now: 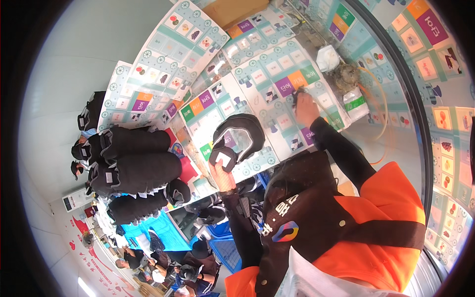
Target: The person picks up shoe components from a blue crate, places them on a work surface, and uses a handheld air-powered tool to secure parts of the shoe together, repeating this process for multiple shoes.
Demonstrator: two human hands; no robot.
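Observation:
A black shoe upper [250, 129] lies curved in a horseshoe on the patterned board, with a grey lining edge and a white label at its near end. My left hand [222, 176] pinches that labelled end between thumb and fingers. Farther right, my right hand [307, 108] is closed around a small dark tool [299, 94], mostly hidden by the fingers, so I cannot tell its kind. The right hand is over the board, apart from the upper.
Stacked black shoe uppers [136, 168] fill the left side. Patterned boards [168, 54] stand upright behind them. A white crumpled bag [327, 58] and a thin orange hose [385, 116] are at the far right. Blue crates [226, 252] sit below the table edge; several people work beyond, lower left.

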